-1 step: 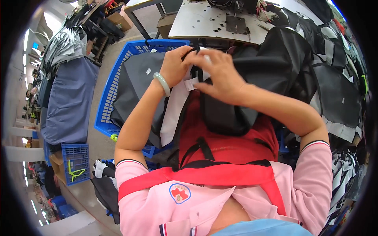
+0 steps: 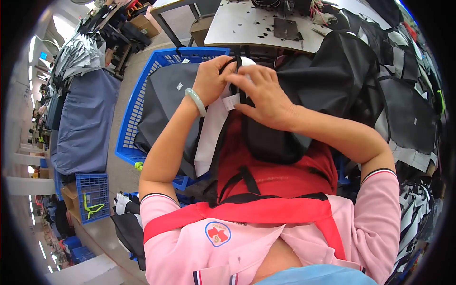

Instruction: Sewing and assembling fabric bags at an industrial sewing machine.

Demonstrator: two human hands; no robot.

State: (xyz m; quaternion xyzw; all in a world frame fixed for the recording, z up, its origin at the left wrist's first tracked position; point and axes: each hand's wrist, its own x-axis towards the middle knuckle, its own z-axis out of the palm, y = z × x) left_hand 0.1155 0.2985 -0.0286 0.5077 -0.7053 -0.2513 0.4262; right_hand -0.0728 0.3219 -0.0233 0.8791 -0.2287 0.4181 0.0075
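Black fabric lined with white hangs over my lap, its edge bound with a narrow black strip. A small white label sticks out beside that strip. At the top of the edge, my left hand, a pale bangle on its wrist, is closed with thumb and fingertips pinching the black strip. My right hand lies just right of it. Its index fingertip reaches the strip by my left thumb, its other fingers are loosely bent, and its thumb stands apart near the label. What lies beneath the right fingers is partly hidden.
A blue plastic basket holding dark grey fabric stands at my left. Ahead is a white worktable strewn with black scraps. Piled black pieces fill the right side. A blue-grey cloth-covered stack stands farther left.
My right hand, blurred before, is now steadier and slightly lower, and more white material shows above its knuckles. My left hand keeps its place.
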